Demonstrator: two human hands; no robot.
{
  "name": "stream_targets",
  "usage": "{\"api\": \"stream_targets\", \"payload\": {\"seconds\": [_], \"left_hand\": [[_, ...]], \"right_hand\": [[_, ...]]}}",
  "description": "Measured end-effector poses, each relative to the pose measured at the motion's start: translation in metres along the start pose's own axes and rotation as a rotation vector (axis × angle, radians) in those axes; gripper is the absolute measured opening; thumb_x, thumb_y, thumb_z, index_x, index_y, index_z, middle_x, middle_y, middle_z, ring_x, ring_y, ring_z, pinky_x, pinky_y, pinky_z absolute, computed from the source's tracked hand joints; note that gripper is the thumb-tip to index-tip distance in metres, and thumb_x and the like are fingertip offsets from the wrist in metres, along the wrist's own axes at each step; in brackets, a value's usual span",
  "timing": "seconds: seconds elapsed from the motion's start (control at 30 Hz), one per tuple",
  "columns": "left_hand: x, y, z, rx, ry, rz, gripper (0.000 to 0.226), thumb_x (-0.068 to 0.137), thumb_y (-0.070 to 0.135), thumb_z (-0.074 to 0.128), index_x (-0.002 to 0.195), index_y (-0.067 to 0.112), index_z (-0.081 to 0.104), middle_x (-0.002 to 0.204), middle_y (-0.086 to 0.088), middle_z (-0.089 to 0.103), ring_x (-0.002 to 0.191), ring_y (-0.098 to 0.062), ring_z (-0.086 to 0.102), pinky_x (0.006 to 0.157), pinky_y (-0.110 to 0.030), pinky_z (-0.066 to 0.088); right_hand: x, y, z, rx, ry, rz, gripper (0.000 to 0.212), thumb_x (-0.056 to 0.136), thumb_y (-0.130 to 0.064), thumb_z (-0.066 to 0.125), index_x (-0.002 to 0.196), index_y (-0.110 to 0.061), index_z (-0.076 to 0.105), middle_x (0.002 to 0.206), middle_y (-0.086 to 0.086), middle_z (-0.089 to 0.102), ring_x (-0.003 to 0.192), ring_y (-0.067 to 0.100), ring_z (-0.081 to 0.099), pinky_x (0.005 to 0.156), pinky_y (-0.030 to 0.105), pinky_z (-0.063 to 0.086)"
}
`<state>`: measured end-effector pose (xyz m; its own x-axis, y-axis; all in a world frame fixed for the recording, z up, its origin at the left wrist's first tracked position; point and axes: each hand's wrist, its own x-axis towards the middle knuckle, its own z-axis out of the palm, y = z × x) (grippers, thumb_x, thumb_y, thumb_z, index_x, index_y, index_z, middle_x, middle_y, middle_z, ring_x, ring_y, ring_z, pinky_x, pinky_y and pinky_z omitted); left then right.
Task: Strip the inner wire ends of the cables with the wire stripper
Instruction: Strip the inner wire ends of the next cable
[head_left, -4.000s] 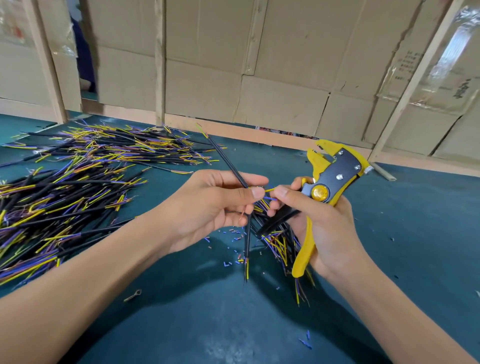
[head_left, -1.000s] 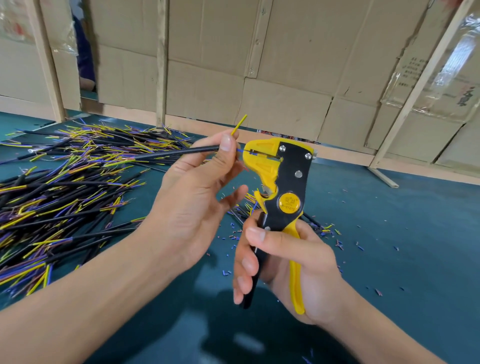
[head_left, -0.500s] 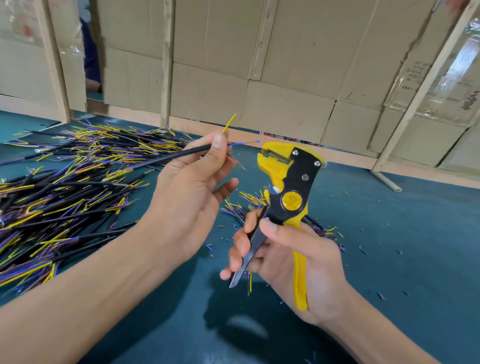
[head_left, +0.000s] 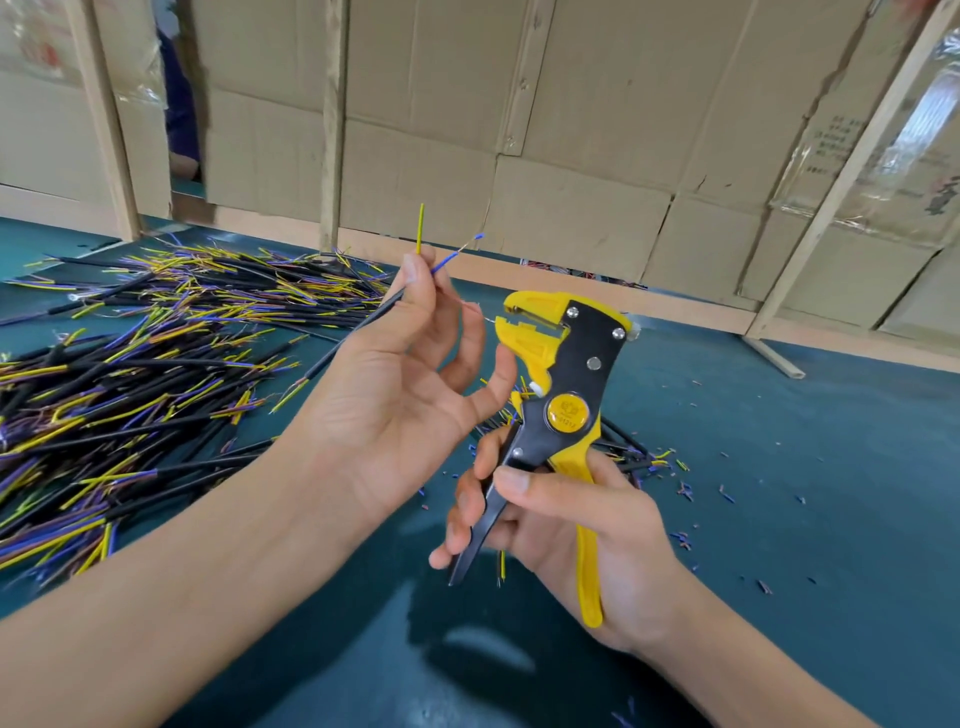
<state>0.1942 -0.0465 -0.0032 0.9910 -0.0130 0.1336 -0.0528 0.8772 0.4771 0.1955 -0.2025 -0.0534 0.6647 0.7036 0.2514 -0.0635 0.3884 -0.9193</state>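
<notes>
Above mat | left hand (head_left: 395, 395) pinches cable (head_left: 358, 325) (withdrawn from stripper (head_left: 561, 374)) | right hand (head_left: 566, 525) grips handles

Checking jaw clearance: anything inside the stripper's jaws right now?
Nothing visible in the wire stripper's parted yellow jaws. The blue wire and yellow wire are apart from it, pinched by the left hand. Far side hidden.

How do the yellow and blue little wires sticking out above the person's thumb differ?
The yellow wire stands straight up; the blue wire leans right. The blue wire shows a pale bare stretch near its tip; the yellow wire is covered to its tip. Both come from the black cable pinched in the left hand.
</notes>
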Motion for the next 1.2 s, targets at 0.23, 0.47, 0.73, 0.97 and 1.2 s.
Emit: {"api": "stream_targets", "payload": {"seconds": [0.23, 0.47, 0.73, 0.97, 1.2], "left_hand": [[-0.003, -0.003, 0.003, 0.075, -0.010, -0.008, 0.012, 0.087, 0.043, 0.066, 0.095, 0.035, 0.071, 0.084, 0.017, 0.066, 0.075, -0.010, 0.057, 0.066, -0.029, 0.054], [-0.007, -0.008, 0.009, 0.079, 0.011, 0.023, 0.013, 0.090, 0.038, 0.064, 0.086, 0.030, 0.074, 0.080, 0.014, 0.066, 0.070, -0.009, 0.060, 0.060, -0.026, 0.055], [-0.012, -0.010, 0.013, 0.028, 0.071, 0.017, 0.010, 0.090, 0.032, 0.066, 0.090, 0.028, 0.075, 0.081, 0.010, 0.067, 0.089, -0.013, 0.055, 0.066, -0.030, 0.057], [0.020, -0.005, 0.046, 0.396, 0.341, 0.264, 0.042, 0.109, 0.010, 0.016, 0.073, 0.022, 0.034, 0.027, 0.011, 0.035, 0.057, -0.014, 0.036, 0.037, -0.014, 0.039], [-0.026, -0.015, 0.050, 0.154, 0.245, 0.070, 0.008, 0.102, 0.022, 0.049, 0.098, 0.021, 0.056, 0.085, 0.004, 0.053, 0.081, -0.008, 0.047, 0.049, -0.018, 0.048]], "right_hand": [[-0.003, 0.011, -0.004, -0.079, -0.020, 0.001, 0.010, 0.092, -0.009, 0.060, 0.101, -0.008, 0.064, 0.085, 0.014, 0.065, 0.077, 0.036, 0.065, 0.082, 0.061, 0.049], [-0.002, 0.014, -0.005, -0.082, -0.061, -0.029, 0.010, 0.094, -0.019, 0.067, 0.098, -0.010, 0.065, 0.085, 0.011, 0.066, 0.080, 0.034, 0.066, 0.084, 0.064, 0.050], [-0.002, 0.018, -0.007, -0.090, -0.051, -0.082, 0.012, 0.095, -0.019, 0.067, 0.096, -0.007, 0.063, 0.086, 0.014, 0.066, 0.080, 0.034, 0.066, 0.084, 0.074, 0.047], [-0.002, 0.018, -0.006, -0.073, -0.040, -0.072, 0.011, 0.095, -0.018, 0.066, 0.095, -0.007, 0.064, 0.085, 0.014, 0.066, 0.080, 0.034, 0.067, 0.086, 0.072, 0.048], [0.000, 0.014, -0.001, -0.011, 0.028, -0.039, 0.014, 0.092, -0.011, 0.061, 0.078, -0.009, 0.059, 0.070, 0.011, 0.055, 0.062, 0.029, 0.058, 0.069, 0.048, 0.054]]}}
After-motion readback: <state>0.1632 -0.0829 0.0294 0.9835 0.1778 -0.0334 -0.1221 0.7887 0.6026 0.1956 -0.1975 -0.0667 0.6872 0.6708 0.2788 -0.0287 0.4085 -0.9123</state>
